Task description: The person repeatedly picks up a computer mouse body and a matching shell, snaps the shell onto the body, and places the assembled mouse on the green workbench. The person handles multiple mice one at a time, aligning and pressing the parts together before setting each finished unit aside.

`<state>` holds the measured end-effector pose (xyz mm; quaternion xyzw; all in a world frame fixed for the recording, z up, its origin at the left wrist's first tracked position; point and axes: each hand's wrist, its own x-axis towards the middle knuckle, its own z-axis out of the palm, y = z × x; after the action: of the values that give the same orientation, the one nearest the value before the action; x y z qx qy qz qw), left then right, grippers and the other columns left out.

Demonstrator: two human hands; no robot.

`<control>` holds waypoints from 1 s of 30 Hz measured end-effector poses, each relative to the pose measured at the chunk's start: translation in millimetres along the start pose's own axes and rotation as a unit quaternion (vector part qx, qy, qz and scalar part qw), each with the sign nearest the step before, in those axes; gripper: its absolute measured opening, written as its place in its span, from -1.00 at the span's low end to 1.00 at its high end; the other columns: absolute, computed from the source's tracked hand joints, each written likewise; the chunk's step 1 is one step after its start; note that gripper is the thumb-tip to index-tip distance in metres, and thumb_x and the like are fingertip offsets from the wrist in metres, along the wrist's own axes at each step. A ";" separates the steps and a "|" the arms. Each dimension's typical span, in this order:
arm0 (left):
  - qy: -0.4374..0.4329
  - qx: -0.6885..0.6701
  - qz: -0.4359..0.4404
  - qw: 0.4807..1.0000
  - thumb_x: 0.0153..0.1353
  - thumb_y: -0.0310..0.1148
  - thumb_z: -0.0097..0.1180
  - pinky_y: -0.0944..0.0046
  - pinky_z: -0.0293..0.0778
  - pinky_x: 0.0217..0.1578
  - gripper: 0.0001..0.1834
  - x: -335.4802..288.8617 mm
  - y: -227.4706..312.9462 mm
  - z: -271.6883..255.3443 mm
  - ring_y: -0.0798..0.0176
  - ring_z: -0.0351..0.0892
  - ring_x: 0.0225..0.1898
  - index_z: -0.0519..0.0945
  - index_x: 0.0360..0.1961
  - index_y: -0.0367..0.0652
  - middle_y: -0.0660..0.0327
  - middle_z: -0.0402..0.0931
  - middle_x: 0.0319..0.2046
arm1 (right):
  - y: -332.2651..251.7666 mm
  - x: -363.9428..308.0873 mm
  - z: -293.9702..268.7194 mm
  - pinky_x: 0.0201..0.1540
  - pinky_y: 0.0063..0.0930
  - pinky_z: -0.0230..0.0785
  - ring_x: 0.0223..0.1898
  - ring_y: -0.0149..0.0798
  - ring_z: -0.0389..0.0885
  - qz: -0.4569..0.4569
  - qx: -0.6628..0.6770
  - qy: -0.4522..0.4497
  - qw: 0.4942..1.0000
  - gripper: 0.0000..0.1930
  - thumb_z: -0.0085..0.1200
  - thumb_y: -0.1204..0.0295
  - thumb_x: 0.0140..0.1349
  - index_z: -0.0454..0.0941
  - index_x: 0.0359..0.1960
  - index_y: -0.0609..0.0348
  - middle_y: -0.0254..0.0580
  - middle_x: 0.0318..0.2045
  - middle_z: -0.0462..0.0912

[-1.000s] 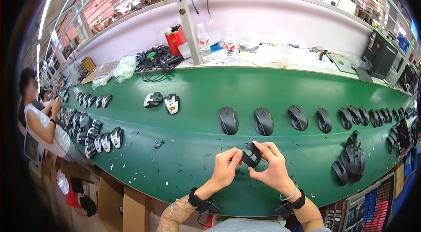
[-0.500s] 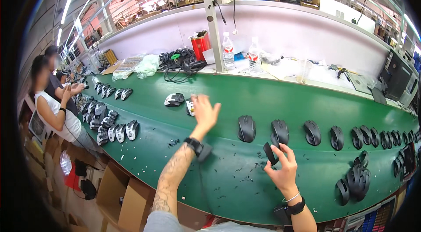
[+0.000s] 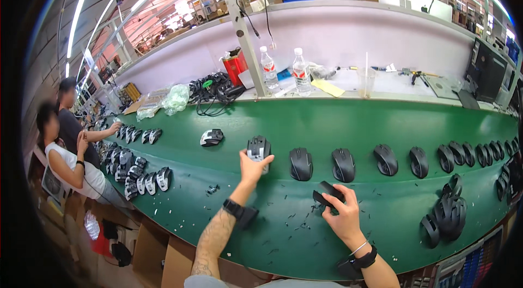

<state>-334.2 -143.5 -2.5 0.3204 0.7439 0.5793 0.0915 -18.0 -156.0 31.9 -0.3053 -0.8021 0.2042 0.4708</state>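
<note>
Left hand [image 3: 254, 165] extended to the far side, fingers closed on an unfinished mouse [image 3: 259, 148] with a pale, uncovered top, held at the left end of a row on the green worktop [image 3: 338, 119]. Right hand [image 3: 344, 213] nearer, fingers wrapped round a black top shell [image 3: 327, 194], held just above the worktop surface. Black wrist straps noted on both forearms.

Row of black mice running right from the left hand: first [image 3: 300, 163], second [image 3: 343, 164], third [image 3: 385, 159], fourth [image 3: 418, 161], then more packed close toward the far right edge. Stack of black shells [image 3: 444, 216] at near right. Small dark scraps scattered on the worktop between the two hands. One further grey-and-black mouse [image 3: 211, 137] lying apart, left of the held one.

Behind the worktop, on a pale ledge: two clear bottles [image 3: 269, 68], a red container [image 3: 236, 66], a tangle of black cables [image 3: 215, 87]. At far left, two other people [image 3: 68, 152] seated by rows of half-built mice [image 3: 136, 171].
</note>
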 end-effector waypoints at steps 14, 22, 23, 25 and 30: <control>-0.181 -0.364 -0.215 0.888 0.13 -0.47 0.20 0.16 0.42 0.01 -0.51 -143.9 54.6 13.0 0.23 0.51 -0.04 0.28 0.06 -0.19 0.14 0.47 -0.10 | -14.3 -4.4 6.4 -0.12 -0.51 0.47 -0.14 -0.27 0.57 0.097 0.140 -0.034 0.985 -0.39 0.36 0.49 -0.20 0.48 0.01 0.27 -0.12 -0.12 0.55; -0.287 -0.431 -0.227 0.825 0.36 -0.11 -0.23 0.16 0.28 0.16 -0.55 -165.7 65.1 10.4 0.26 0.33 0.15 0.20 0.18 -0.08 0.18 0.32 0.07 | -15.2 -6.9 13.7 -0.18 -0.38 0.48 -0.23 -0.14 0.55 0.076 0.084 -0.001 0.994 -0.47 0.46 0.39 -0.25 0.54 -0.17 0.29 -0.09 -0.24 0.58; -0.288 -0.448 -0.219 0.818 0.35 -0.15 -0.19 0.19 0.27 0.15 -0.54 -168.7 62.9 11.9 0.28 0.34 0.12 0.16 0.19 -0.10 0.18 0.30 0.05 | -15.0 -6.6 14.0 -0.19 -0.38 0.48 -0.24 -0.13 0.55 0.072 0.077 0.002 0.994 -0.47 0.47 0.39 -0.25 0.54 -0.19 0.28 -0.09 -0.25 0.58; -0.295 -0.419 -0.206 0.834 0.35 -0.19 -0.17 0.22 0.26 0.15 -0.55 -174.1 64.6 12.2 0.30 0.33 0.10 0.13 0.19 -0.11 0.18 0.29 0.03 | -15.1 -7.3 14.5 -0.19 -0.37 0.47 -0.24 -0.12 0.55 0.079 0.076 0.004 0.994 -0.47 0.47 0.39 -0.25 0.54 -0.19 0.28 -0.09 -0.26 0.58; -0.312 -0.349 -0.121 0.875 0.23 -0.44 0.06 0.25 0.29 0.11 -0.46 -181.5 69.8 13.1 0.35 0.31 0.05 0.10 0.16 -0.16 0.17 0.29 -0.01 | -15.4 -5.2 12.9 -0.20 -0.41 0.50 -0.26 -0.19 0.58 0.066 0.058 0.002 0.996 -0.52 0.44 0.45 -0.27 0.57 -0.22 0.28 -0.09 -0.27 0.57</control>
<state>-160.5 -230.1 15.0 0.3398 0.4590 0.6554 0.4942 -32.1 -171.4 32.0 -0.3300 -0.7659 0.2804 0.4754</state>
